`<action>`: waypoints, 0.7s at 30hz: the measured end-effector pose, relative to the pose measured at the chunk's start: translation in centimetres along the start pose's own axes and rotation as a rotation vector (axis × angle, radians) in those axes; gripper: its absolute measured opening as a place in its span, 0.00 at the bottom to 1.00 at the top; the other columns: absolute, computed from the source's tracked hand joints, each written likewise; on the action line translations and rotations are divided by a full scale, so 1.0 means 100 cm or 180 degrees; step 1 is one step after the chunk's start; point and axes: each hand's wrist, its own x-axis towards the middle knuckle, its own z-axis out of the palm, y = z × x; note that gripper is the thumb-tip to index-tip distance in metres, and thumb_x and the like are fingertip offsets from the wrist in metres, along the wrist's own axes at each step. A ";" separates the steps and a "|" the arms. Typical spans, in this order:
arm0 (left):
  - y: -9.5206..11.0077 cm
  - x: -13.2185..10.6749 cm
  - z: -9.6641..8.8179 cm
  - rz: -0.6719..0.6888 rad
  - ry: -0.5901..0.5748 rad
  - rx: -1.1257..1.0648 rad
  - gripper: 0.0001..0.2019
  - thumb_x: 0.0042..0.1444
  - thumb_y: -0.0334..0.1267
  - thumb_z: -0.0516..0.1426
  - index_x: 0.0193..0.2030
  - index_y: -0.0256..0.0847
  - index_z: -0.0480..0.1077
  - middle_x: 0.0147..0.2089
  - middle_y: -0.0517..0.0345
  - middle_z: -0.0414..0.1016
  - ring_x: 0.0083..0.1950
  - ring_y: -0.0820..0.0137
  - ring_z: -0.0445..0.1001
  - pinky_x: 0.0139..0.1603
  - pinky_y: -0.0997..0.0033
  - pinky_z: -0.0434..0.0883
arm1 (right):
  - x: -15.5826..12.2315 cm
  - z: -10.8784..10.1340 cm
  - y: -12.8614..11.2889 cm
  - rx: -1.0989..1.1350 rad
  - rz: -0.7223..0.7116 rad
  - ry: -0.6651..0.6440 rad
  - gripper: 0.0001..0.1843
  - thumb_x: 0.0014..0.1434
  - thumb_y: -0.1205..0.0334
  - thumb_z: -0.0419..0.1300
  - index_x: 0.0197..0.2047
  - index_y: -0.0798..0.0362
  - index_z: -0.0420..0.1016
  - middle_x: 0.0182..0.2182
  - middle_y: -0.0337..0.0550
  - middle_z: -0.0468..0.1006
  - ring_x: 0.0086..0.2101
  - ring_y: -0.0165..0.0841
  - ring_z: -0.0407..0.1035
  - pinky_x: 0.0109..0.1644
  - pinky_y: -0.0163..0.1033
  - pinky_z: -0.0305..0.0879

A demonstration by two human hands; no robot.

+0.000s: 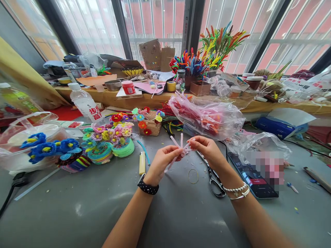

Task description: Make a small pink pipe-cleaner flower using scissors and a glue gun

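Above the grey table, both hands pinch a piece made of pale pink pipe cleaners point(181, 140), with several stems sticking out of it. My left hand point(163, 160) is closed on its left side, thumb and fingertips together. On the right side, my right hand point(208, 148) pinches another part of it between thumb and fingers. How the stems join is partly hidden by the fingertips. Scissors point(216, 182) lie below my right hand, next to a thin ring point(192, 176). To the left of my left hand are a yellow lighter point(142, 163) and a blue pipe cleaner point(143, 152).
Pipe-cleaner flowers in small pots point(123, 147) and a woven basket point(152, 126) stand left of centre, near a water bottle point(84, 102). A pink-filled plastic bag point(207, 115) lies beyond the hands. At right is a phone point(252, 177). Bundled pipe cleaners point(195, 67) crowd the ledge.
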 end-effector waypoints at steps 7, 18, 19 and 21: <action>0.002 0.000 0.000 -0.0288 0.0041 -0.0830 0.06 0.39 0.34 0.62 0.25 0.34 0.72 0.26 0.59 0.73 0.27 0.78 0.70 0.33 0.80 0.67 | -0.001 0.006 0.004 0.0525 0.0004 0.0149 0.10 0.42 0.59 0.64 0.31 0.51 0.74 0.29 0.38 0.73 0.27 0.26 0.65 0.34 0.33 0.62; 0.000 0.002 -0.001 -0.0473 -0.0115 -0.1299 0.02 0.46 0.30 0.58 0.28 0.34 0.72 0.26 0.60 0.73 0.25 0.80 0.70 0.31 0.83 0.68 | -0.004 0.016 0.009 0.0700 -0.0214 -0.0268 0.06 0.45 0.60 0.62 0.30 0.47 0.76 0.30 0.37 0.76 0.33 0.30 0.69 0.42 0.39 0.63; -0.001 0.002 0.000 -0.0452 -0.0123 -0.1236 0.03 0.45 0.30 0.59 0.29 0.34 0.71 0.26 0.60 0.73 0.26 0.80 0.70 0.31 0.82 0.68 | -0.005 0.016 0.009 0.0576 -0.0294 -0.0244 0.05 0.45 0.60 0.62 0.30 0.47 0.76 0.29 0.37 0.76 0.32 0.30 0.69 0.41 0.39 0.63; -0.003 0.002 -0.001 -0.0393 -0.0136 -0.1079 0.05 0.42 0.31 0.61 0.29 0.34 0.71 0.26 0.59 0.74 0.27 0.78 0.71 0.32 0.81 0.68 | -0.007 0.014 0.006 0.0212 -0.0488 -0.0222 0.05 0.46 0.61 0.62 0.30 0.46 0.77 0.27 0.36 0.77 0.30 0.29 0.68 0.38 0.37 0.63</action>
